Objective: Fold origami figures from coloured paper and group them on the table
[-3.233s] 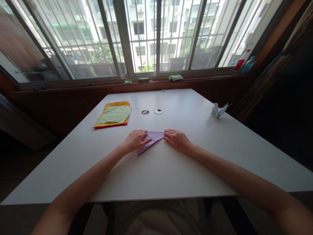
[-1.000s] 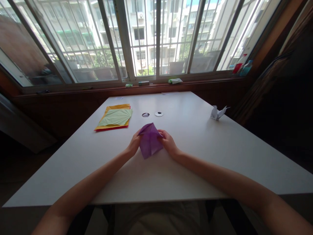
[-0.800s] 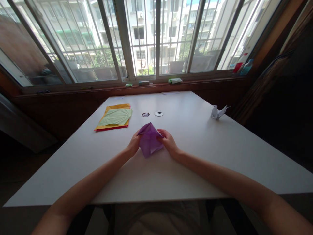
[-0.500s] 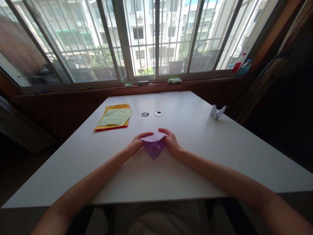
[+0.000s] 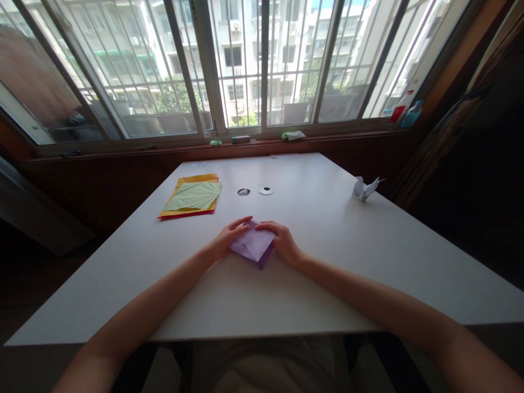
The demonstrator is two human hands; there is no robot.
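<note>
A folded sheet of purple origami paper (image 5: 254, 244) lies between my hands over the middle of the white table (image 5: 262, 305), its point toward me. My left hand (image 5: 228, 239) holds its left corner, with fingers reaching over the far left edge. From the other side, my right hand (image 5: 284, 241) grips the right corner, its fingers resting on the top layer. A pale lilac flap faces up, while a darker purple layer shows under it along the lower edges. The fingertips beneath the paper are hidden.
Yellow, red and pale green paper sheets (image 5: 190, 197) are stacked at the left. A folded white paper crane (image 5: 364, 189) stands at the right edge. Two round cable holes (image 5: 266, 191) sit beyond my hands. Small items, including a green-and-white packet (image 5: 293, 135), lie on the window sill.
The raised purple flap has come down toward me, so the lighter surface now covers most of the folded paper. My right fingers have moved left over the paper's top.
</note>
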